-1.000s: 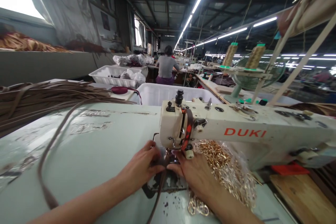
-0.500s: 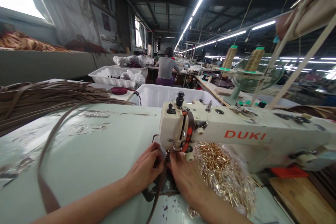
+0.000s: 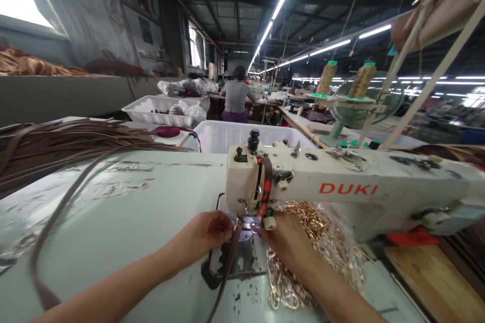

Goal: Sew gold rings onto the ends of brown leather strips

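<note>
A cream DUKI sewing machine (image 3: 341, 186) stands on a pale green table (image 3: 132, 212). A narrow brown strap (image 3: 227, 267) runs under its presser foot and down toward me. My left hand (image 3: 206, 234) rests just left of the needle, fingers curled and pinching the strap. My right hand (image 3: 290, 242) lies to the right of the needle, fingertips pressed on the strap near the foot. The needle area itself is partly hidden by the machine head.
A clear bag of gold metal rings (image 3: 322, 247) lies under my right wrist. A pile of brown straps (image 3: 68, 141) covers the table's far left. White bins (image 3: 227, 133) stand behind. Thread cones (image 3: 361, 81) sit on a stand. Another person (image 3: 235, 96) sits ahead.
Both hands stay at the presser foot; my right hand has shifted slightly right, showing more strap and plate. The view has tilted a little.
</note>
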A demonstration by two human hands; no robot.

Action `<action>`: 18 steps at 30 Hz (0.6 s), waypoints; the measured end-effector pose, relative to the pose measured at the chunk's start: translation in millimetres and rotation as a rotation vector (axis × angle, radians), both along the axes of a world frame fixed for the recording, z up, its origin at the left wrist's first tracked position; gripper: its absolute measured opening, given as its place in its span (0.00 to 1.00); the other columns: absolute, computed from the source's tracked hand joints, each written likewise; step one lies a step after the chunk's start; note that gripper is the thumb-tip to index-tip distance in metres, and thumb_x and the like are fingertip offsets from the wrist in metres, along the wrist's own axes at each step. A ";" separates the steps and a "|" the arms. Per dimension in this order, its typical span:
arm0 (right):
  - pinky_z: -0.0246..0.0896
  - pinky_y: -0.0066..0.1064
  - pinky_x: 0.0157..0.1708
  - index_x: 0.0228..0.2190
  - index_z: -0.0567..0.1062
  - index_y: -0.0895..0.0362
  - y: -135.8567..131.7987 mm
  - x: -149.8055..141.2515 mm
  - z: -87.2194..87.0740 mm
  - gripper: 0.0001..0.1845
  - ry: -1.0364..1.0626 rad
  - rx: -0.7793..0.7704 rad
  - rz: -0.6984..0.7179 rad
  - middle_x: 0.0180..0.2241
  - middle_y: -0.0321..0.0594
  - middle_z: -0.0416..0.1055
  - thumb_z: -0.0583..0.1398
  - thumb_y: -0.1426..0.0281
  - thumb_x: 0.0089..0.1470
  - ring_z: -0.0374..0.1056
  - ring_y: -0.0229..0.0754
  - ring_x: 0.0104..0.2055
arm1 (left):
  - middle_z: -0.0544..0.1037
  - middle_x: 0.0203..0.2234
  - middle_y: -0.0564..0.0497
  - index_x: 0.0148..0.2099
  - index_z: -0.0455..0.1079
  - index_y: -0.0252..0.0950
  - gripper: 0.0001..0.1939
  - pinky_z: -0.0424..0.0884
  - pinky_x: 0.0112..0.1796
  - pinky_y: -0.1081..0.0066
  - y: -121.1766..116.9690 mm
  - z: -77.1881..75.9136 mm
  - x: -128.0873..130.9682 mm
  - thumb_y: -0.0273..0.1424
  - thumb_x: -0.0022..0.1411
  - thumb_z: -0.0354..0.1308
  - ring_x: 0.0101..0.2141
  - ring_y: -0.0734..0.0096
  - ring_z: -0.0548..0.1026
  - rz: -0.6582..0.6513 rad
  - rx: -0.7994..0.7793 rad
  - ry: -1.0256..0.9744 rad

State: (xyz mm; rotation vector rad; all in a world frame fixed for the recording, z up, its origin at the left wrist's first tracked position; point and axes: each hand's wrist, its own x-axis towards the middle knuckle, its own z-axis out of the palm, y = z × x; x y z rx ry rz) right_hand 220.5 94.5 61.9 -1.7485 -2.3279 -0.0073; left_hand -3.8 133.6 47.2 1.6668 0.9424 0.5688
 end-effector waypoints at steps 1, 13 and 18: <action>0.58 0.29 0.30 0.30 0.76 0.56 1.2 0.5 0.0 0.07 -0.003 -0.015 -0.019 0.31 0.41 0.75 0.59 0.66 0.56 0.72 0.46 0.34 | 0.76 0.36 0.47 0.40 0.67 0.34 0.13 0.69 0.41 0.65 1.3 0.0 0.6 0.38 0.57 0.58 0.39 0.63 0.74 0.010 -0.045 -0.006; 0.56 0.29 0.18 0.38 0.70 0.58 -25.1 -21.8 -11.2 0.08 -0.064 0.224 0.627 0.32 0.38 0.70 0.54 0.76 0.56 0.66 0.39 0.25 | 0.76 0.43 0.46 0.48 0.69 0.29 0.20 0.66 0.50 0.67 8.7 35.0 12.7 0.31 0.54 0.64 0.47 0.60 0.72 0.145 -0.459 0.051; 0.55 0.29 0.18 0.25 0.69 0.60 -38.2 -51.0 -27.0 0.08 -0.057 0.484 0.676 0.33 0.46 0.68 0.54 0.75 0.56 0.67 0.43 0.30 | 0.77 0.42 0.46 0.46 0.72 0.28 0.21 0.69 0.49 0.69 21.0 37.0 16.8 0.28 0.49 0.67 0.47 0.59 0.72 0.264 -0.543 0.120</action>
